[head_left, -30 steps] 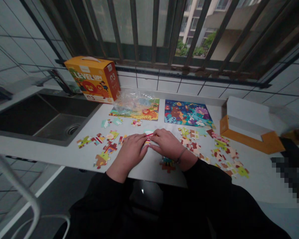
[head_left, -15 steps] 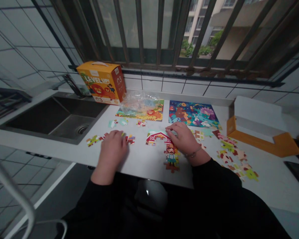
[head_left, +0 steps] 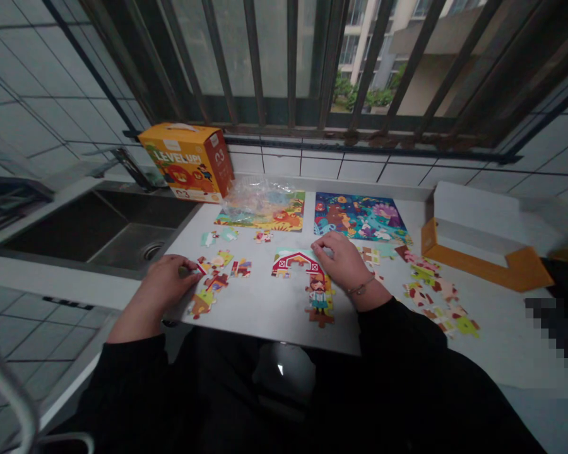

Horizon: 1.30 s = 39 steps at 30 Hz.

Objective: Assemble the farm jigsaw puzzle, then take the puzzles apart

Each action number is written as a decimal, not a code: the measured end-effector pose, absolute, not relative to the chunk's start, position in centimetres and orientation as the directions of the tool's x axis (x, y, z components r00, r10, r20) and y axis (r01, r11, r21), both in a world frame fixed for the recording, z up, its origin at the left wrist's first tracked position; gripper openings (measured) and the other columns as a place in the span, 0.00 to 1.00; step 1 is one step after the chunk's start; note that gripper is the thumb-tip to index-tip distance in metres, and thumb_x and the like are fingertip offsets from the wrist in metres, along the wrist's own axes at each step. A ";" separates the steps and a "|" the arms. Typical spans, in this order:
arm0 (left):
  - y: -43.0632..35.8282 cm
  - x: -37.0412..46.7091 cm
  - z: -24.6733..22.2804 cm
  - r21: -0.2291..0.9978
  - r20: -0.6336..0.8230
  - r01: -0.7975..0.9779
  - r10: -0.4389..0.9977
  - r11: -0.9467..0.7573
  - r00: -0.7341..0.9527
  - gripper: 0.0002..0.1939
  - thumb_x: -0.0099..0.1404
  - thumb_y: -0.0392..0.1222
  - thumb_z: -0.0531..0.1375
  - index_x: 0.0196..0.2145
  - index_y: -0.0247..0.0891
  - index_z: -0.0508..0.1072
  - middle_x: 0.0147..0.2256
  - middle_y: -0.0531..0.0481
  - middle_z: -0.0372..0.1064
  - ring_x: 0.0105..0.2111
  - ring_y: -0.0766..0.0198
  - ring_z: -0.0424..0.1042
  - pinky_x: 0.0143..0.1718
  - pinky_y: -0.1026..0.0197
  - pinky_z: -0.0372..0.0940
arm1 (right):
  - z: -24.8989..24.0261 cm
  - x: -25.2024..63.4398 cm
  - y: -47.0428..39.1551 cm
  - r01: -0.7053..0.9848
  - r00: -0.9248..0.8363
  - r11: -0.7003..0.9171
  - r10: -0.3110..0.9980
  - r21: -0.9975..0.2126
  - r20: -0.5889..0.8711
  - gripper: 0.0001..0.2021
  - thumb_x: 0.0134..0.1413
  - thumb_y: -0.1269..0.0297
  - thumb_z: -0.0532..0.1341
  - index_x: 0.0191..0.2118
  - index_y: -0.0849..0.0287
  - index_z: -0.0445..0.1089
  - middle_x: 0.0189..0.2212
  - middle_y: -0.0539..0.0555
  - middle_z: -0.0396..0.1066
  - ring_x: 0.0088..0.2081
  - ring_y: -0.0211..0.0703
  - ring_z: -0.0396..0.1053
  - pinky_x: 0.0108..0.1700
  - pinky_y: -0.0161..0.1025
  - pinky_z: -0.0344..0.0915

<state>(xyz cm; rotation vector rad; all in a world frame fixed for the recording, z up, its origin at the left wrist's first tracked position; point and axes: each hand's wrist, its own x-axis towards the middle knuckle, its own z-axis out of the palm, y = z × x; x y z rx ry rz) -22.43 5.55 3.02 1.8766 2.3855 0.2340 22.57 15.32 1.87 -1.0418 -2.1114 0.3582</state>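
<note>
Counter (head_left: 265, 302): near its front edge, left hand (head_left: 168, 277) pinched a piece (head_left: 201, 268), likely light, stiff, best held edgewise; right hand (head_left: 341, 257) half-curled at the barn (head_left: 288, 263), grip unclear.

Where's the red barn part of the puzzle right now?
In the head view, the red barn section lies near the picture's middle, left of the right hand, with the farmer section below its right end.

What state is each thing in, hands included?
Red barn cardboard puzzle section: partly assembled, gap below roof
Left bare hand: pinching red and white puzzle piece
Right bare hand: at barn section's upper right
Loose multicoloured puzzle pieces: scattered
Multicoloured picture sheets: flat
Orange cardboard carton: upright, closed
Low orange cardboard box: open
Clear plastic wrapper: crumpled
</note>
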 end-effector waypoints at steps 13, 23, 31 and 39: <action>5.8 -21.7 4.7 0.397 0.082 0.907 0.978 0.143 -0.190 0.27 0.56 0.54 0.70 0.50 0.42 0.75 0.42 0.44 0.79 0.44 0.46 0.79 0.48 0.49 0.71 | 1.9 22.6 15.3 0.539 -0.377 0.626 0.778 -0.564 0.503 0.12 0.74 0.61 0.60 0.36 0.56 0.75 0.36 0.56 0.76 0.43 0.50 0.73 0.50 0.46 0.66; 5.4 -13.7 6.3 0.894 0.127 0.437 0.991 -0.098 -0.037 0.23 0.62 0.52 0.71 0.50 0.42 0.72 0.38 0.50 0.75 0.38 0.57 0.79 0.42 0.54 0.75 | 3.1 22.1 14.4 0.457 -0.389 0.566 0.821 -0.687 0.418 0.11 0.73 0.59 0.61 0.39 0.55 0.78 0.38 0.55 0.79 0.43 0.47 0.75 0.48 0.44 0.69; 8.1 -2.3 5.4 0.864 0.192 0.420 0.953 -0.278 0.235 0.12 0.68 0.43 0.68 0.49 0.43 0.78 0.40 0.49 0.82 0.37 0.59 0.81 0.41 0.55 0.76 | 2.9 21.0 12.8 0.110 -0.618 0.186 0.782 -0.976 0.079 0.20 0.57 0.50 0.75 0.50 0.55 0.80 0.37 0.52 0.82 0.36 0.43 0.79 0.40 0.39 0.75; 9.3 -2.1 3.2 0.789 0.360 0.506 0.930 -0.348 0.078 0.12 0.74 0.45 0.63 0.52 0.41 0.76 0.48 0.43 0.81 0.47 0.55 0.82 0.51 0.49 0.76 | 1.8 21.1 14.1 0.180 -0.462 0.044 0.886 -0.983 -0.046 0.17 0.57 0.59 0.73 0.51 0.56 0.79 0.33 0.49 0.78 0.30 0.38 0.76 0.29 0.33 0.70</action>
